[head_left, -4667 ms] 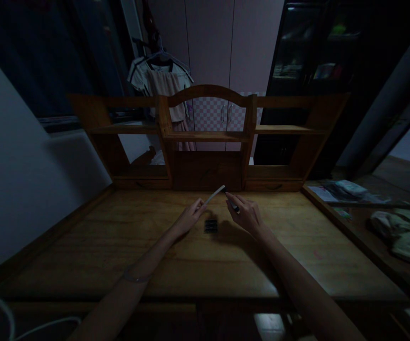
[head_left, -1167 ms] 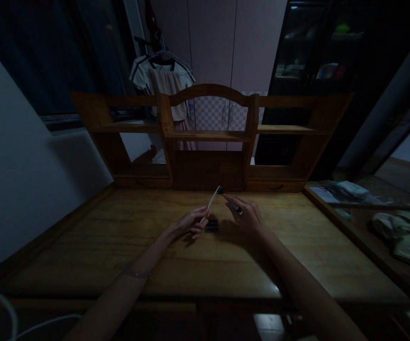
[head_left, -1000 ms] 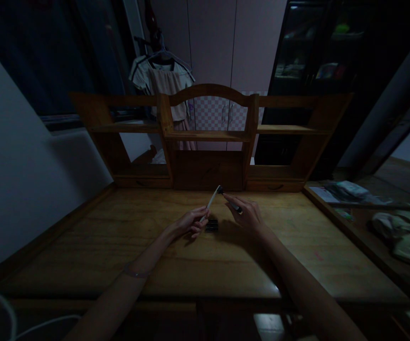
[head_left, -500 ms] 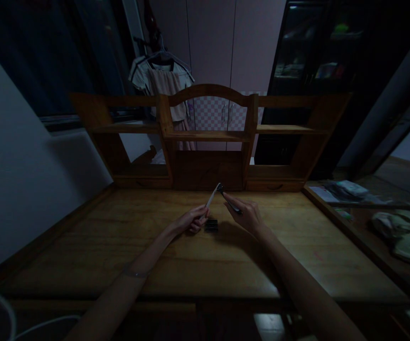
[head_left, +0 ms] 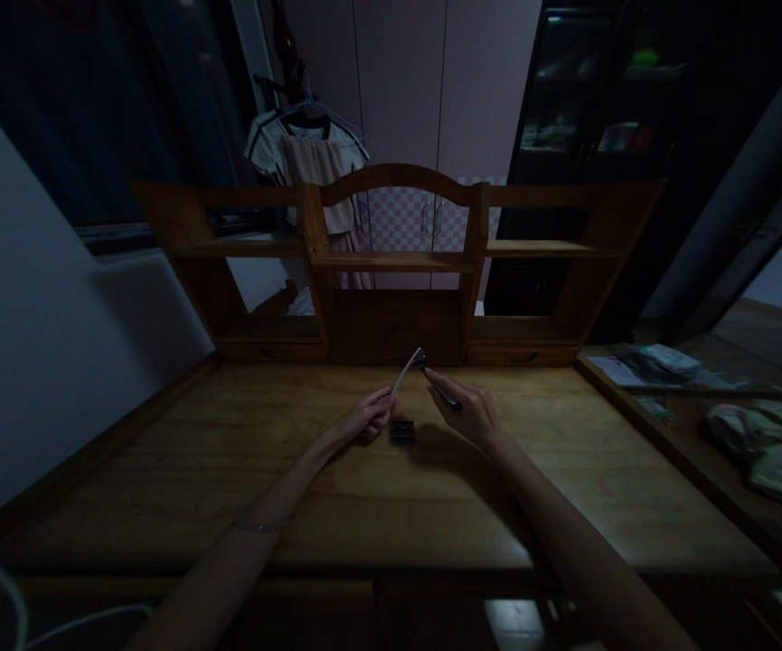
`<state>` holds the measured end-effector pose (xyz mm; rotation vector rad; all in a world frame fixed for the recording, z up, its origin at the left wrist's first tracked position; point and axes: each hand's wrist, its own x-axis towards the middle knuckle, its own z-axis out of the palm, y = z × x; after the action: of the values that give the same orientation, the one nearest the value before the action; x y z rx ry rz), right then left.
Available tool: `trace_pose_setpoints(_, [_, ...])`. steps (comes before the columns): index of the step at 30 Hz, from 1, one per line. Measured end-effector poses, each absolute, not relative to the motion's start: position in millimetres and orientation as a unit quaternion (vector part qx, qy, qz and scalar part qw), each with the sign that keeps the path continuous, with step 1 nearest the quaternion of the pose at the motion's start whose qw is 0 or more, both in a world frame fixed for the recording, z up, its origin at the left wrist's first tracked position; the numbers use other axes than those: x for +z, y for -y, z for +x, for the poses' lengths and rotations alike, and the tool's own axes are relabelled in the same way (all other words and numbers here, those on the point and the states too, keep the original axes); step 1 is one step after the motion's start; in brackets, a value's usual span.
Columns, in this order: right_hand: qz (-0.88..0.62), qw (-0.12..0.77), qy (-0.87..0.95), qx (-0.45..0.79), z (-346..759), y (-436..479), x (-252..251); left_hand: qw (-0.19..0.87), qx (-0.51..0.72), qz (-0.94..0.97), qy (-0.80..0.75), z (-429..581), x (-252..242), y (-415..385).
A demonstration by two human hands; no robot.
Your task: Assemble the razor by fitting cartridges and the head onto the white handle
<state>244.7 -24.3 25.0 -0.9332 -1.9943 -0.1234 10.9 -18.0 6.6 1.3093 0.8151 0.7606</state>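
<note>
The scene is dim. My left hand [head_left: 367,419] is closed on the lower end of a thin white stick-like tool [head_left: 405,372] that slants up to the right. My right hand [head_left: 466,409] is closed on a slim dark tool [head_left: 439,389] whose tip meets the tip of the white one above the wooden desk [head_left: 228,461]. A small dark rectangular object [head_left: 402,431] lies on the desk just below and between my hands. What the two tools are is too dark to tell.
A wooden shelf unit [head_left: 397,262] stands along the desk's back edge. A side surface on the right holds papers [head_left: 648,363] and crumpled cloth [head_left: 770,448]. Clothes [head_left: 309,154] hang behind the shelf. White cable [head_left: 4,606] loops at the lower left.
My left hand has shifted its grip and tilted the white tool more upright, then eased slightly; the tips stay together. My right hand has barely moved.
</note>
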Motion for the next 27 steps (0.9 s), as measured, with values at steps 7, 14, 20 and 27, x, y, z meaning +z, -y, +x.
trace_pose_setpoints(7, [-0.365, 0.455, 0.81, -0.063, 243.2, 24.4, 24.4, 0.592, 0.374, 0.604, -0.381, 11.9, -1.6, 12.3])
trace_pose_setpoints(14, [-0.368, 0.457, 0.807, -0.069, 243.4, 22.1, 21.9, 0.57, 0.4, 0.598, -0.397, 13.1, -3.1, 10.7])
trace_pose_setpoints(20, [-0.373, 0.454, 0.807, -0.065, 243.2, 21.0, 21.1, 0.569, 0.413, 0.589, -0.399, 14.0, -3.0, 10.8])
trace_pose_setpoints(27, [-0.371, 0.468, 0.8, -0.056, 243.2, 21.1, 23.5, 0.549, 0.431, 0.578, -0.423, 12.5, 0.5, 8.9])
